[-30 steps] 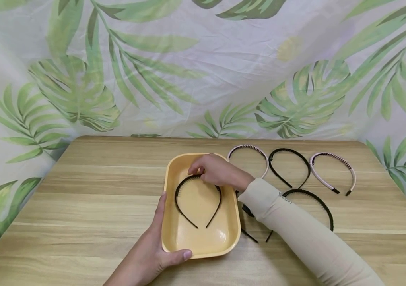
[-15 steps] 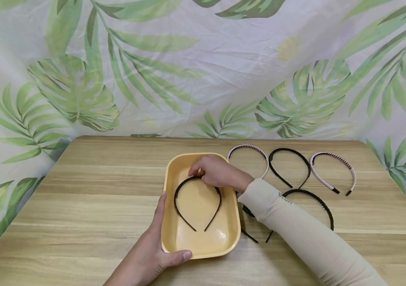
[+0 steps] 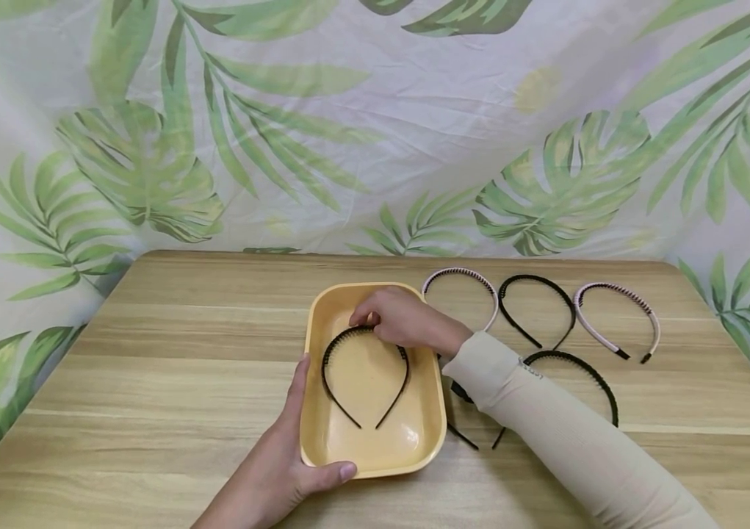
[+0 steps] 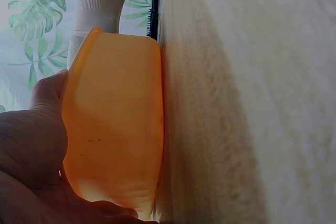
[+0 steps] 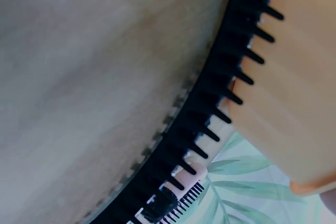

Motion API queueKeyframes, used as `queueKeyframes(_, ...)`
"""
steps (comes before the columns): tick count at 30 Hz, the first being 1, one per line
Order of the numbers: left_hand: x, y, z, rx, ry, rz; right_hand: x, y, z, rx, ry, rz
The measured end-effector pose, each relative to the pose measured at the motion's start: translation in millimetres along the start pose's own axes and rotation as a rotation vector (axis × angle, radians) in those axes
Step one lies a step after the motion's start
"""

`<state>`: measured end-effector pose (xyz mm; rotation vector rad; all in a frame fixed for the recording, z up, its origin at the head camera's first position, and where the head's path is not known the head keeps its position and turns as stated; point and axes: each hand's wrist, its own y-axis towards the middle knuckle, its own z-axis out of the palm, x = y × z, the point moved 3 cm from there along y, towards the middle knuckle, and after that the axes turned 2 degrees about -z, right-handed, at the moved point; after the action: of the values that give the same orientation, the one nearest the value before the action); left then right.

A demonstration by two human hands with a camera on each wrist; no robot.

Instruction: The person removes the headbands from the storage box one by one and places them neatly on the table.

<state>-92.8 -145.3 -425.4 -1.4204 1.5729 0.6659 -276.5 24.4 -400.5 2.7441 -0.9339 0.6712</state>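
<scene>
In the head view, a yellow plastic basin [image 3: 438,441] stands on the table with a slim black toothed headband [image 3: 326,371] inside it. My right hand [image 3: 397,316] reaches over the basin's right rim and pinches the headband at the top of its arch; the headband's two ends point toward me. My left hand [image 3: 275,448] holds the basin at its near left corner, thumb on the near rim and fingers along the outer left wall. In the left wrist view, the left hand [image 4: 31,150] lies against the basin's orange-looking outer wall [image 4: 115,114].
Right of the basin lie two pale pink headbands [image 3: 495,305] [image 3: 652,323] and a black headband [image 3: 536,277] between them. Nearer, another black headband [image 3: 602,386] is partly hidden by the right sleeve [image 3: 546,411]. A black toothed headband [image 5: 199,93] looms in the right wrist view.
The headband in the basin has shifted slightly toward me and left, its ends lower, since one second ago. Both hands have stayed nearly in place.
</scene>
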Motion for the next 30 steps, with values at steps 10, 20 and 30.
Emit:
queueKeyframes(10,-0.1,0.5,0.5,-0.005,0.007,-0.01,-0.6,-1.4,-0.4,-0.026,0.043,-0.017)
queueKeyframes(20,0.5,-1.0,0.2,-0.024,-0.011,0.042,0.1,-0.2,-0.4,-0.05,0.013,-0.054)
queueKeyframes(30,1.3,0.1,-0.1,-0.024,-0.003,0.081,0.5,-1.6,-2.1,-0.08,0.035,-0.075)
